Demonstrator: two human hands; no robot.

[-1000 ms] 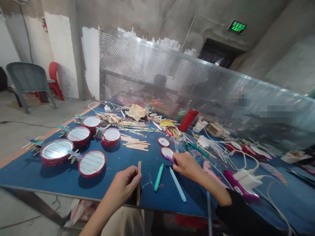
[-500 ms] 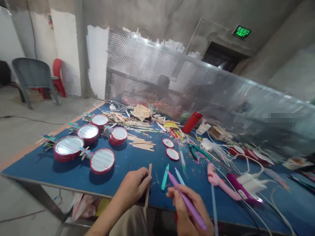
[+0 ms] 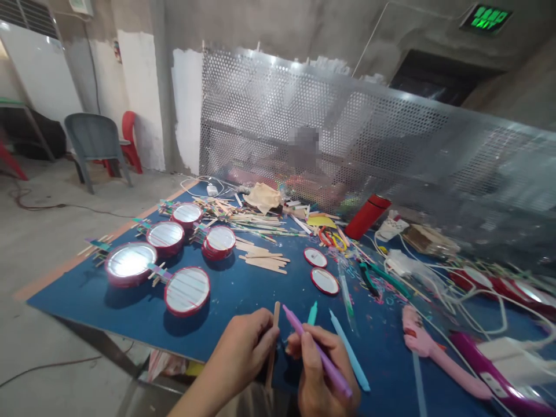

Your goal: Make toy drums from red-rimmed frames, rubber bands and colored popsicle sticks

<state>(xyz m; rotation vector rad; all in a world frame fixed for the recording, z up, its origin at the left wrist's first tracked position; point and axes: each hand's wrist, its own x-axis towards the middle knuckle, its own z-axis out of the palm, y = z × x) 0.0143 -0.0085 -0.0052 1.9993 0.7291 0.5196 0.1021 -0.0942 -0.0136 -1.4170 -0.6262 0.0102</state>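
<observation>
My left hand (image 3: pixel 249 341) is closed on a flat wooden craft stick (image 3: pixel 273 353), held upright at the table's front edge. A purple marker (image 3: pixel 324 358) is gripped like a pen in my right hand (image 3: pixel 324 370); its tip points up and left, close beside the stick's upper end. Behind my right fingers lies a teal marker (image 3: pixel 313 313), partly hidden. A light blue marker (image 3: pixel 350 352) rests just to the right of that hand. Farther back, several loose craft sticks (image 3: pixel 264 260) lie on the blue table (image 3: pixel 243 289).
Several red-rimmed round banjo-like toys (image 3: pixel 186 291) stand at left. Two red-rimmed discs (image 3: pixel 325 281) lie mid-table. To the right are green-handled pliers (image 3: pixel 386 281), a pink glue gun (image 3: pixel 438 353) and white cables (image 3: pixel 499 301). A red bottle (image 3: pixel 368 217) stands near the perforated metal screen (image 3: pixel 260 110).
My right hand has moved left, bringing the purple marker's tip close to the craft stick and partly covering the teal marker. The camera view has shifted left.
</observation>
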